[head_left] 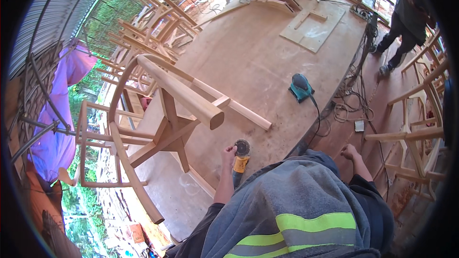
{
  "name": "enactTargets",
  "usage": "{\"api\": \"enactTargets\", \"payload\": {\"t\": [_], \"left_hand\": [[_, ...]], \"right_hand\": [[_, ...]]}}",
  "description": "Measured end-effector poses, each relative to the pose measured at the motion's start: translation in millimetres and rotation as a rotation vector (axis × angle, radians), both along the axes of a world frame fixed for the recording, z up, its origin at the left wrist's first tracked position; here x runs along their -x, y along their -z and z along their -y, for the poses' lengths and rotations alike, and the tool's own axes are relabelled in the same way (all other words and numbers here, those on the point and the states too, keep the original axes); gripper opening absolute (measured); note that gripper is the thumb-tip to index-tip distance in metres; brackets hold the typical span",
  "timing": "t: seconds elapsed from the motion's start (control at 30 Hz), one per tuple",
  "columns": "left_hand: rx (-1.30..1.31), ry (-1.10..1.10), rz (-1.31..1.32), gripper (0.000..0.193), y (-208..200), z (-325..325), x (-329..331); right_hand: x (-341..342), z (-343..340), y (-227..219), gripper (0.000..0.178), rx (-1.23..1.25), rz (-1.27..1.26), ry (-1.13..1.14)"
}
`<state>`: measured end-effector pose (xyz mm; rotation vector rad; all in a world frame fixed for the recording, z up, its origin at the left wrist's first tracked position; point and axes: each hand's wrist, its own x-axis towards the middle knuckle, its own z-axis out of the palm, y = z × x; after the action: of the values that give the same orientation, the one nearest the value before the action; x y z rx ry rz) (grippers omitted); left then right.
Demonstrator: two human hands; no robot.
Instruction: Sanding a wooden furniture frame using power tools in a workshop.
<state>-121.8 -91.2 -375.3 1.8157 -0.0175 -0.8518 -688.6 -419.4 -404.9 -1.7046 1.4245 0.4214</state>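
My left hand point(229, 155) is closed, its fingertips pinched at the left edge of a dark round disc point(242, 147). The disc sits at the head of a yellow angle grinder point(240, 164), whose lower body runs behind my jacket. Off to the right, away from the table, my right hand point(350, 152) is curled closed; whatever may be in it is too small to make out. A bare wooden chair frame point(177, 91) with curved arms rests tipped on the table, left of my left hand. Farther right lies a teal power sander point(301, 87) with a cord.
The wide wooden table point(239, 52) carries a flat board point(313, 28) toward its far end. Cables point(354, 91) hang along its right edge. Chair frames point(416, 124) stand at right, and more wooden frames point(148, 33) are piled far left. Another person point(404, 24) stands at far right.
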Motion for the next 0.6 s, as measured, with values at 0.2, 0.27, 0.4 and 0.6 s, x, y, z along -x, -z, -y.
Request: {"api": "enactTargets", "payload": {"t": [0.2,0.27,0.4,0.6], "left_hand": [[-0.384,-0.045,0.496,0.027,-21.1,16.8,25.1],[-0.463,-0.084,0.533,0.026,-34.7,24.6,37.1],[-0.530,-0.111,0.569,0.025,-63.2,35.5,53.0],[-0.630,-0.119,0.531,0.035,-74.8,50.7,49.1]], "right_hand": [[-70.3,123.6,4.6,0.020,0.559,0.217,0.041],[-99.2,161.5,-5.7,0.021,0.710,0.261,0.072],[-156.1,209.8,-35.3,0.022,0.836,0.370,0.169],[-225.0,256.4,-24.1,0.052,0.890,0.173,0.328]]}}
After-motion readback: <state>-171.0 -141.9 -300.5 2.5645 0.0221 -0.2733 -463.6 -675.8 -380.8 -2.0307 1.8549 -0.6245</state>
